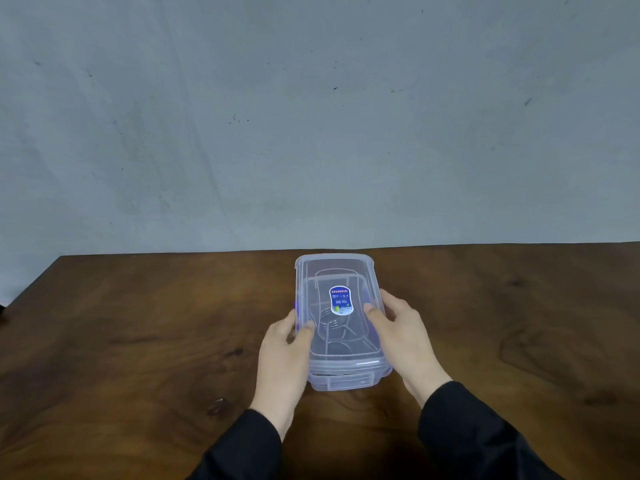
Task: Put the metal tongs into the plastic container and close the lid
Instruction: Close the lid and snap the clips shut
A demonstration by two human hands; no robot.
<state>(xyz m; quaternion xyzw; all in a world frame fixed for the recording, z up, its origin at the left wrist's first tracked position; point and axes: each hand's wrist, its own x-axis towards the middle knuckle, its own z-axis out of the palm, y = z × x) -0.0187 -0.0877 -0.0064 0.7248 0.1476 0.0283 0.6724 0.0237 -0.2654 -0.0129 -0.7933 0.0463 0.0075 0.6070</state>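
Presently, count: one plastic container [349, 377], one lid [337, 271], one pair of metal tongs [327, 325], two hands.
Container: clear, rectangular, standing on the wooden tabletop [138, 323], near the far edge; long axis runs away from the person.
Lid: seated on top, bearing one blue label [340, 300].
Tongs: inside the container, seen dimly through the lid; lying roughly along the long axis, though which end points away cannot be told.
Left hand [285, 348]: clasping the container's left side, thumb on the lid.
Right hand [401, 332]: clasping the right side, thumb on the lid.
Sleeves: two, black.
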